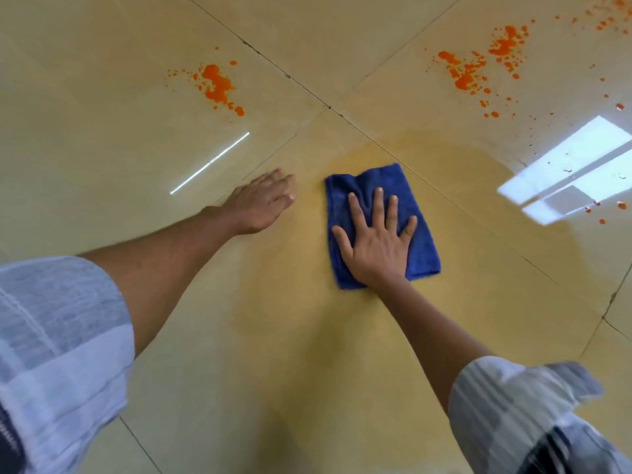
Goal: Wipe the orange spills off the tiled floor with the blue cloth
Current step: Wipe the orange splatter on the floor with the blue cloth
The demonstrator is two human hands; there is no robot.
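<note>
The right hand (376,241) is lying flat on top of the blue cloth (381,224), and its fingers (378,206) are spreading wide and pressing down, not gripping. The cloth is folded into a neat shape and is sitting on the tiled floor (102,131), near the middle, just past the spot where four tiles meet. The left hand (261,203) is resting flat on the floor just beside the cloth, not touching it, with its fingers lying close together and holding nothing. The floor around the cloth is looking yellowish and smeary (290,285). One orange spill (217,85) is sitting on the tile beyond the left hand, well apart from the cloth. A bigger splash of orange spots (478,66) is spreading over the tile far off to the right. Light sleeves (58,319) are covering both upper arms.
</note>
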